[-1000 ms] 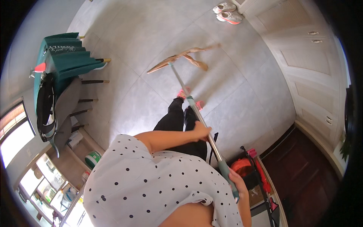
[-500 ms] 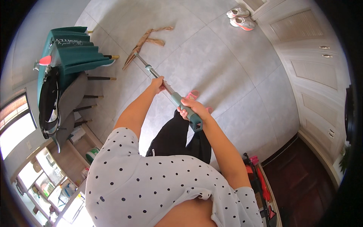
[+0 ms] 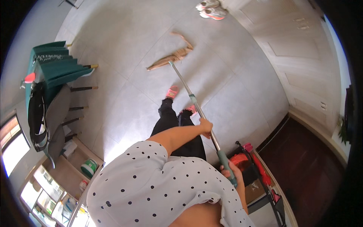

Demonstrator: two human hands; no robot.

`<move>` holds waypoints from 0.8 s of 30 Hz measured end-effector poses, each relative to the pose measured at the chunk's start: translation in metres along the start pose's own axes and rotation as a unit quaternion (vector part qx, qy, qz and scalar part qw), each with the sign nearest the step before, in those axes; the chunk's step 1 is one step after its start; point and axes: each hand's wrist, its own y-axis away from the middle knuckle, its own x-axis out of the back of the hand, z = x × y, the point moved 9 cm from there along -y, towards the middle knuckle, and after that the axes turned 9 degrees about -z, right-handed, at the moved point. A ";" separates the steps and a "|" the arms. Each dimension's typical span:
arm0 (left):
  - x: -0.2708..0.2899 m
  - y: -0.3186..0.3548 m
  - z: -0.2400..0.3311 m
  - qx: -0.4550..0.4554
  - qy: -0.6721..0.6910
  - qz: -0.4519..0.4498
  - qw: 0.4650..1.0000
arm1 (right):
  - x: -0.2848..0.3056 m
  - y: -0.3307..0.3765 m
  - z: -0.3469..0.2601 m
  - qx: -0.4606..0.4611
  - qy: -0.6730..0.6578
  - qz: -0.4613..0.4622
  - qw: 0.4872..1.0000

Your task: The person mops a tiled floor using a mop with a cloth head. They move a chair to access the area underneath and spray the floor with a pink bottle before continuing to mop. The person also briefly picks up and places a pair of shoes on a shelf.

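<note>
A flat mop with a silver pole (image 3: pixel 182 80) and a teal grip slants across the view in front of me. At its far end, a crumpled brown mop cloth (image 3: pixel 177 56) lies on the floor, one strip trailing away. My left hand (image 3: pixel 207 128) is closed around the metal pole below a teal collar. Nearer my body on the right, my right hand (image 3: pixel 235 172) wraps the teal grip close to the pole's end. Both forearms are bent, the left one crossing in front of my black trousers.
Grey floor tiles (image 3: pixel 124 53) surround my feet in pink slippers (image 3: pixel 172 92). A table with a green cloth (image 3: pixel 56 66) and chairs stand left. Sneakers (image 3: pixel 211 9) sit by pale cabinets (image 3: pixel 287 56). A rack with red items (image 3: pixel 264 176) and a dark door (image 3: pixel 298 162) are right.
The mop has swung from the left to the right, its cloth sliding over the floor and changing shape. My left hand has moved right and nearer; my right hand has drawn back toward my right side.
</note>
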 end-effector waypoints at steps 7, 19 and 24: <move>-0.114 0.061 -0.034 0.079 -0.090 0.027 0.992 | 0.070 0.098 0.052 0.080 0.084 0.198 0.973; -0.092 0.125 0.043 -0.059 -0.243 0.035 0.968 | 0.004 0.051 0.088 0.094 -0.136 -0.024 0.986; -0.025 0.221 0.139 -0.273 -0.480 0.147 0.821 | -0.070 0.008 0.070 0.113 -0.215 -0.214 0.946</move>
